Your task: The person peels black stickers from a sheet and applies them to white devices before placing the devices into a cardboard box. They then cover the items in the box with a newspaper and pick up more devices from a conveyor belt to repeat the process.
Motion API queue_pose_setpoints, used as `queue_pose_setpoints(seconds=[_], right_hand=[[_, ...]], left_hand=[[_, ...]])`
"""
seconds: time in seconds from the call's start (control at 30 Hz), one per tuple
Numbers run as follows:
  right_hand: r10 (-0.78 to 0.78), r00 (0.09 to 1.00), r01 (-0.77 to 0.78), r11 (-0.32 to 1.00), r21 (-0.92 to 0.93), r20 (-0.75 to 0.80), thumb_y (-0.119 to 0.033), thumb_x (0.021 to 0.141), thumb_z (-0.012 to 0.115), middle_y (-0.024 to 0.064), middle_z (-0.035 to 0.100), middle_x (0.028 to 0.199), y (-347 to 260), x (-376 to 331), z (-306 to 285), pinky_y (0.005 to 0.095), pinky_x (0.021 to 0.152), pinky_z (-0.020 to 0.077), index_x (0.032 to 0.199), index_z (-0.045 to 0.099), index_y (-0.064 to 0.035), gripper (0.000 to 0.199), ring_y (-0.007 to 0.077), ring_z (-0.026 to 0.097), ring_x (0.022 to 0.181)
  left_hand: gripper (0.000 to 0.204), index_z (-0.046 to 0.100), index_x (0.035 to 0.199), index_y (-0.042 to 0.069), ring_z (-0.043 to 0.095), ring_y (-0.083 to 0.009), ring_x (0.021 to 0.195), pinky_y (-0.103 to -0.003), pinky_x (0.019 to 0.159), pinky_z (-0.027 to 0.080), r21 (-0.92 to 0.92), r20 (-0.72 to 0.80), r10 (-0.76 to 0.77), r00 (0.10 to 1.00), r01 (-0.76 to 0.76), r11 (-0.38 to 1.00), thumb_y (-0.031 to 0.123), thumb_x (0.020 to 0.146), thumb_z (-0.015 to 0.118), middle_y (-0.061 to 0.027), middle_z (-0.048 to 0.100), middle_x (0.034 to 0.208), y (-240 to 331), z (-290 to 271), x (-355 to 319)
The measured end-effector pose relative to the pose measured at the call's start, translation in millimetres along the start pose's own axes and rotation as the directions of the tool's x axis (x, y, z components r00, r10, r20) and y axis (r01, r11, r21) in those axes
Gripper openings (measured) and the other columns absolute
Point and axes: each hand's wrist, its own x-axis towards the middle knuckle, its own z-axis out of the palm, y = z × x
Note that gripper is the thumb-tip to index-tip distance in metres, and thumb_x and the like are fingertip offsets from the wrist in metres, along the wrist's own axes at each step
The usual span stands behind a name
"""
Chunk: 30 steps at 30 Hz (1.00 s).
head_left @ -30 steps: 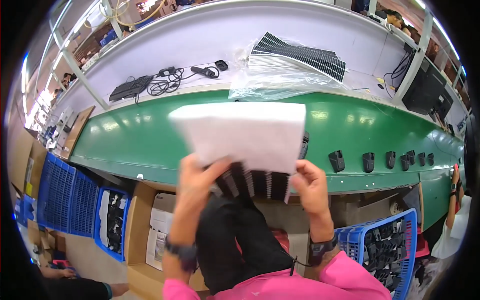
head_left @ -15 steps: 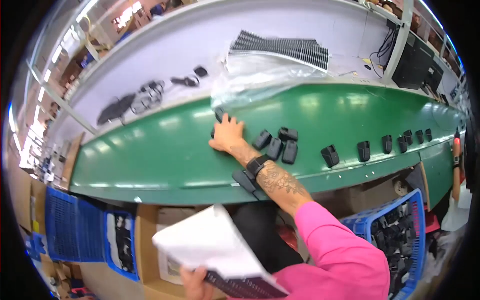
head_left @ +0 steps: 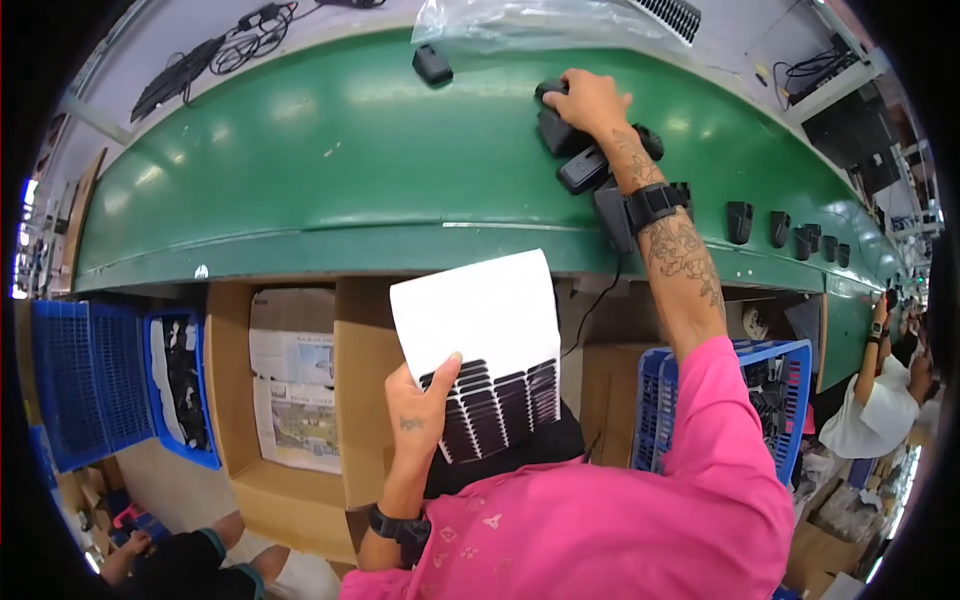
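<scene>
My left hand grips a sheet of black stickers at its edge, thumb on top. The sheet's upper part is bare white backing, curling over the front of the bench. My right hand reaches across the green bench, its thumb and fingers closed around a small black plastic casing. Close under that hand and wrist lie several more casings, one of them a black casing; my forearm partly hides the group. A single black casing lies farther left, near clear plastic wrap.
More black casings stand in a row along the bench to the right. Below are a cardboard box, a filled blue crate and a blue basket. Cables lie at the back left; a co-worker is at the right.
My right hand has moved from the casings at the left to the group farther right. My left hand has raised the sticker sheet more squarely into view. The whole view has tilted down.
</scene>
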Motion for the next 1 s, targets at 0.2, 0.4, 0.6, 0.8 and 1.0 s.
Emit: queue_pose_setpoints(seconds=[0.2,0.4,0.6,0.8,1.0], right_hand=[[-0.144,0.943,0.291,0.797,0.529,-0.301,-0.040,0.087,0.059,0.0134,0.066,0.096,4,-14,-27,0.0380,0.077,0.0485,0.107,0.064,-0.0054,0.041,0.0242,0.063,0.079],[-0.233,0.915,-0.327,0.053,0.943,0.330,-0.038,0.093,0.050,0.0089,0.062,0.084,-31,-103,-96,0.0224,0.054,0.0436,0.111,0.054,-0.0052,0.038,0.0126,0.059,0.071],[-0.553,0.727,0.114,0.683,0.721,0.408,-0.020,0.083,0.066,0.0225,0.066,0.090,-97,-232,-106,0.0343,0.070,0.0496,0.116,0.045,-0.0008,0.044,0.0276,0.066,0.077],[0.123,0.992,-0.078,0.660,0.748,-0.006,-0.006,0.085,0.061,0.0080,0.061,0.083,-62,-326,-41,0.0242,0.069,0.0473,0.101,0.059,0.0034,0.019,0.0125,0.058,0.075],[0.190,0.981,-0.119,0.763,0.635,-0.044,-0.001,0.073,0.073,0.0115,0.058,0.094,-76,-364,0,0.0261,0.066,0.0484,0.111,0.061,0.0040,0.041,0.0169,0.057,0.074]], left_hand=[[0.026,0.063,0.096,-0.006,0.060,-0.0125,0.081,-0.027,0.074,0.047,-0.009,0.043,0.060,0.997,-0.060,0.998,0.016,0.084,0.068,-0.0080,0.067,0.086,-17,0,5],[0.059,0.046,0.124,-0.003,0.055,-0.0280,0.106,-0.037,0.087,0.045,0.426,-0.170,0.254,0.952,-0.161,0.890,0.020,0.077,0.073,-0.0205,0.052,0.121,-4,-20,1],[0.078,0.044,0.131,0.004,0.054,-0.0351,0.111,-0.042,0.088,0.048,0.316,0.458,0.738,0.496,-0.867,0.387,0.015,0.062,0.080,-0.0213,0.048,0.129,58,-15,17],[0.054,0.040,0.125,-0.001,0.062,-0.0187,0.084,-0.028,0.073,0.053,-0.273,0.151,0.136,0.979,-0.091,0.958,0.011,0.081,0.070,-0.0117,0.058,0.109,8,-29,8],[0.048,0.038,0.121,0.001,0.062,-0.0230,0.079,-0.028,0.054,0.052,-0.595,0.299,0.093,0.950,0.109,0.797,0.021,0.087,0.063,-0.0146,0.040,0.123,-50,5,-14]])
